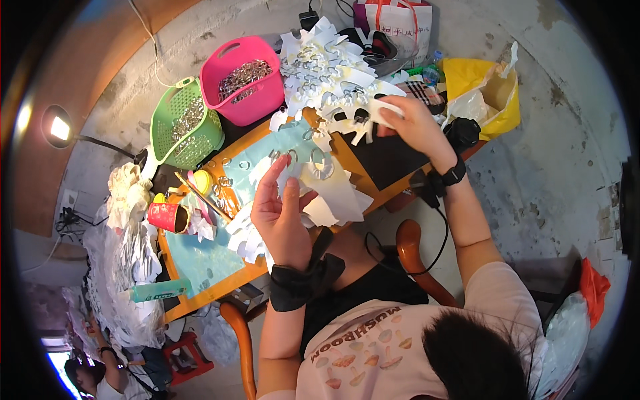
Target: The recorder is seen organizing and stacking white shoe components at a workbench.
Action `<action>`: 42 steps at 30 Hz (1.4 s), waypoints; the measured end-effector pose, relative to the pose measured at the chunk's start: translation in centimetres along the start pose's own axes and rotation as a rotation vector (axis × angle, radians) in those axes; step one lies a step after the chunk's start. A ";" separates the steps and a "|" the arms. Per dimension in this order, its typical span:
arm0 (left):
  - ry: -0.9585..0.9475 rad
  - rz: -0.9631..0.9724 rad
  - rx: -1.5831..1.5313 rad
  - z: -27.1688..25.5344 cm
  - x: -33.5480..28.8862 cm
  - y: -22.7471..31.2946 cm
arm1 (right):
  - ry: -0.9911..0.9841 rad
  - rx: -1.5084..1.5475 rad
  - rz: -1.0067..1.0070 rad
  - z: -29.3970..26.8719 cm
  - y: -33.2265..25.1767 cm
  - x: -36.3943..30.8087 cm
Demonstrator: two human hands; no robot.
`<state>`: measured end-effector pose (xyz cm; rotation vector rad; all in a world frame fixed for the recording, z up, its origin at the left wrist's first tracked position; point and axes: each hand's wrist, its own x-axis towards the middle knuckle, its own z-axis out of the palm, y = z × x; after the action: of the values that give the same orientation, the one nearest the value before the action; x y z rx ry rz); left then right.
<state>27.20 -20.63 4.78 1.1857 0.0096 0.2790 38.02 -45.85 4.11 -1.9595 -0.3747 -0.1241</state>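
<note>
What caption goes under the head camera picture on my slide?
Left hand over a cluttered table, right hand pinching a white piece, a pink basket and a green basket of metal bits nearby.

One wide fisheye head cam, aimed down at the worktable [212,288]
So this was the left camera of a head-worn pair, and it looked down from above, with the wearer's dark hair [473,360] and pale shirt [360,333] at the bottom edge. Left hand [283,219] and right hand [419,127] sat pretty close, around mid-frame, while the grey wall [567,100] curved around farther off. Black rim at the corners, straight edges all bent. Just this one view, upright and unmirrored.
</note>
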 end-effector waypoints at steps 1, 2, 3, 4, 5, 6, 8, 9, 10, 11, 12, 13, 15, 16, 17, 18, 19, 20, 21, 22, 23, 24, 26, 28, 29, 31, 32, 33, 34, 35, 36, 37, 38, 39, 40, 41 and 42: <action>-0.003 0.006 -0.021 0.5 -0.2 0.6 | 0.027 0.089 -0.092 1.7 -1.4 -0.2; 0.001 0.016 -0.037 0.8 -0.3 1.4 | -0.107 0.323 -0.094 3.2 -3.2 -0.2; 0.011 0.076 -0.058 1.2 -0.5 2.1 | -0.166 0.512 -0.095 4.9 -5.5 -0.7; 0.019 0.135 -0.083 1.6 -0.8 2.9 | -0.206 0.501 -0.183 5.8 -7.0 -1.0; 0.027 0.193 -0.104 2.0 -1.0 3.6 | -0.241 0.573 -0.158 6.8 -8.4 -1.7; 0.053 0.236 -0.117 1.9 -1.2 4.2 | -0.262 0.691 -0.158 7.7 -9.5 -2.2; 0.107 0.385 -0.019 1.8 -1.7 5.2 | -0.282 0.881 -0.128 9.0 -10.2 -3.0; 0.148 0.418 0.076 1.7 -2.1 5.6 | -0.281 0.951 -0.096 9.6 -10.1 -3.3; 0.191 0.432 0.156 1.5 -2.2 5.2 | -0.278 1.022 -0.064 10.0 -9.6 -3.5; 0.210 0.392 0.214 1.4 -2.5 4.9 | -0.277 0.989 0.013 10.3 -8.8 -3.6; 0.186 0.307 0.241 0.4 -2.5 4.0 | -0.277 0.951 0.087 10.4 -7.4 -3.9; 0.162 0.221 0.269 -0.8 -2.6 2.7 | -0.275 0.912 0.161 10.4 -5.8 -4.2; 0.070 -0.102 0.123 -3.4 -3.6 -0.5 | -0.241 0.576 0.105 9.8 -2.1 -4.1; 0.054 -0.170 0.172 -4.4 -4.1 -2.1 | -0.196 0.400 0.098 9.0 0.0 -3.3; 0.051 -0.191 0.109 -5.0 -4.5 -3.4 | -0.155 0.226 0.089 7.9 1.4 -2.0; 0.025 -0.166 0.129 -5.8 -5.0 -4.0 | -0.048 -0.030 0.056 6.6 2.6 0.1; 0.003 -0.143 0.152 -6.0 -5.3 -4.0 | 0.058 -0.281 0.022 5.2 3.8 2.8; -0.011 -0.141 0.181 -5.9 -5.3 -4.0 | 0.200 -0.470 -0.108 3.0 6.6 5.6; -0.023 -0.137 0.211 -5.7 -5.2 -3.8 | 0.340 -0.659 -0.240 1.3 9.5 8.3; -0.012 -0.127 0.253 -5.9 -5.3 -3.4 | 0.390 -0.711 -0.371 0.9 11.7 11.5; 0.017 -0.116 0.364 -5.5 -5.6 -2.8 | 0.452 -0.770 -0.497 0.2 12.8 13.5; 0.052 -0.102 0.480 -5.2 -6.0 -1.7 | 0.317 -0.748 -0.330 0.1 12.8 14.5; 0.111 -0.001 0.754 -4.3 -6.3 0.1 | 0.054 -0.693 0.008 -0.3 12.7 15.8; 0.035 0.131 0.924 -3.9 -5.2 2.0 | 0.071 -0.519 -0.053 0.0 10.4 15.6; -0.008 0.197 1.002 -3.8 -4.3 2.8 | 0.082 -0.439 -0.080 -0.2 8.7 14.9; -0.144 0.422 1.179 -3.2 -0.1 3.6 | -0.127 0.088 -0.089 1.4 5.0 13.0; -0.177 0.426 1.143 -1.8 2.1 4.1 | -0.243 0.382 0.006 2.5 1.8 11.1; -0.232 0.587 1.170 -0.6 4.4 4.3 | -0.313 0.340 -0.080 3.0 -1.8 9.1; -0.278 0.640 1.160 0.5 6.3 4.3 | -0.424 0.592 -0.091 4.0 -3.7 7.8; -0.309 0.608 1.074 1.0 7.7 3.8 | -0.480 0.550 -0.175 4.2 -5.8 6.4; -0.340 0.574 0.987 1.5 9.2 3.3 | -0.473 0.475 -0.223 4.1 -6.2 5.8; -0.395 0.344 0.824 1.6 9.7 3.1 | -0.470 0.403 -0.273 4.0 -6.3 5.5; -0.375 0.414 0.819 1.4 10.5 2.6 | -0.442 0.315 -0.242 2.9 -5.6 5.8; -0.356 0.482 0.817 0.9 11.1 2.4 | -0.414 0.232 -0.209 1.6 -3.8 6.7; -0.298 0.514 0.825 0.6 10.8 3.5 | -0.389 0.154 -0.177 0.7 -1.7 7.1; -0.225 0.467 0.683 0.5 10.2 4.4 | -0.285 -0.207 -0.123 0.3 1.0 6.8; -0.174 0.445 0.799 0.0 9.8 5.9 | -0.174 -0.567 -0.062 0.0 4.3 6.3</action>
<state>35.46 -16.40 11.53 2.0045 -0.3247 0.5935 45.30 -46.13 1.91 -2.5282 -0.5589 -0.1074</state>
